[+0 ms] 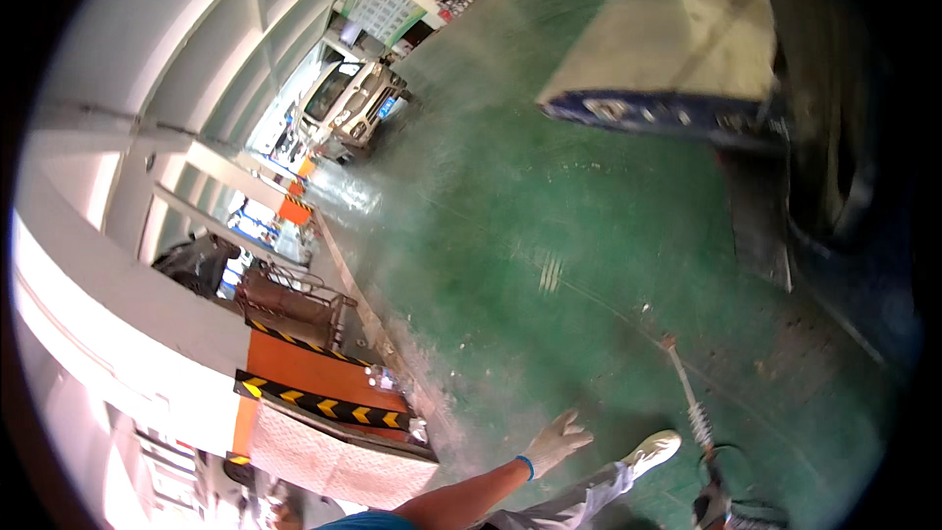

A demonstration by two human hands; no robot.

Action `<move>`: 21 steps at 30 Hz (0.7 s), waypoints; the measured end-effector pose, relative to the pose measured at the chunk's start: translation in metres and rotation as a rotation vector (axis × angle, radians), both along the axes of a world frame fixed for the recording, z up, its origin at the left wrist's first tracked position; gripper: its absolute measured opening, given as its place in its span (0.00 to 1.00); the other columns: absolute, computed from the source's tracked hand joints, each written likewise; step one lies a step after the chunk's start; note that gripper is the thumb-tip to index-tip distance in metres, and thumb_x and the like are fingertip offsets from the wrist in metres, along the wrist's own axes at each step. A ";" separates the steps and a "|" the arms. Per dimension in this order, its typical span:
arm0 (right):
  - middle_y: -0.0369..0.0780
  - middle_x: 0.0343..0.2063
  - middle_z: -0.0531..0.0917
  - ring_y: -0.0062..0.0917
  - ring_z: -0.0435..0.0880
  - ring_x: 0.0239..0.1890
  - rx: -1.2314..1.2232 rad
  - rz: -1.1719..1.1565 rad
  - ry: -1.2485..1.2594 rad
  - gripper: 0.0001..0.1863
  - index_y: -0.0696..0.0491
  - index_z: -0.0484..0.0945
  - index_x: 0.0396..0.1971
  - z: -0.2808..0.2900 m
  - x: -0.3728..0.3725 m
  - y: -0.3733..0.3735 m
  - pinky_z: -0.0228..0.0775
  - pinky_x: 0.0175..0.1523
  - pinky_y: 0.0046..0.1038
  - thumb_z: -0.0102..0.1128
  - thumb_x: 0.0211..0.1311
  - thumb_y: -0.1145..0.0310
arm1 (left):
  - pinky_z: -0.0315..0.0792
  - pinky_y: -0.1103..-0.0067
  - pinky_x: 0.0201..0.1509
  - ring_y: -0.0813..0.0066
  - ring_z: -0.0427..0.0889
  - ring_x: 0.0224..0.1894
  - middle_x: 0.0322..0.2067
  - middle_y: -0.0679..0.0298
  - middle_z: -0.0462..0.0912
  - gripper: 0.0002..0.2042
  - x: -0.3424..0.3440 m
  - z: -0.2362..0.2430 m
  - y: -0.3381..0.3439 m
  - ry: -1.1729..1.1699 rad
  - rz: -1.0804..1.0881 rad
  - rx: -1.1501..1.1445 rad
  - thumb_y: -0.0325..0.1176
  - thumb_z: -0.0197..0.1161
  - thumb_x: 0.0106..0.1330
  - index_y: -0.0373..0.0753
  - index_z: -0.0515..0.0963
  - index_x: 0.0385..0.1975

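My left hand (555, 446), in a pale glove with a blue cuff, hangs over the green floor. Its fingers are stretched out and nothing is in them. Near the lower edge, my right hand (710, 510), partly hidden and dark, is closed around the rear of a long thin wand-like tool (697, 414). A coil wraps part of its shaft, and dark hose or cable loops beside it. The tool's tip points down at the floor; its exact kind is unclear. Between my hands shows a light shoe (654, 450).
A large beige panel with a blue edge (662, 108) juts in at the upper right, beside dark bodywork. A white vehicle (348, 108) stands far left. An orange pillar base with black-yellow chevrons (324, 402) and a brown cart (294, 304) line the left.
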State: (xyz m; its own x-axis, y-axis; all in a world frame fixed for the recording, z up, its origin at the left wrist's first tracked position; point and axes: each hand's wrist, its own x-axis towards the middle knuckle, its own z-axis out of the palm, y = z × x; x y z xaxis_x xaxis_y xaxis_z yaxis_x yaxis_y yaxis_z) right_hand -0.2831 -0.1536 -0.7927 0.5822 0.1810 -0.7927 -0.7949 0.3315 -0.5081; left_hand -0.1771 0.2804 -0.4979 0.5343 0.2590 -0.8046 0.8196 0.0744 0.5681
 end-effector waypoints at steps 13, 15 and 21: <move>0.39 0.25 0.81 0.27 0.78 0.21 -0.329 0.024 -0.403 0.37 0.57 0.75 0.58 0.561 0.033 0.062 0.70 0.24 0.30 0.71 0.61 0.42 | 0.80 0.69 0.56 0.80 0.78 0.26 0.21 0.73 0.76 0.24 0.024 0.233 -0.115 -0.343 0.333 -0.927 0.42 0.61 0.79 0.35 0.71 0.67; 0.41 0.26 0.82 0.28 0.80 0.22 -0.378 -0.076 -0.457 0.38 0.58 0.75 0.56 0.617 0.019 0.058 0.72 0.25 0.30 0.72 0.60 0.41 | 0.80 0.71 0.52 0.80 0.73 0.23 0.20 0.75 0.71 0.21 0.027 0.304 -0.148 -0.261 0.247 -0.998 0.43 0.59 0.79 0.36 0.73 0.63; 0.45 0.30 0.84 0.30 0.84 0.25 -0.478 -0.486 -0.586 0.40 0.62 0.76 0.50 0.740 -0.072 0.057 0.76 0.27 0.30 0.73 0.57 0.37 | 0.66 0.76 0.32 0.81 0.59 0.17 0.12 0.74 0.60 0.21 0.063 0.451 -0.150 -0.577 -0.036 -1.449 0.47 0.44 0.85 0.42 0.73 0.30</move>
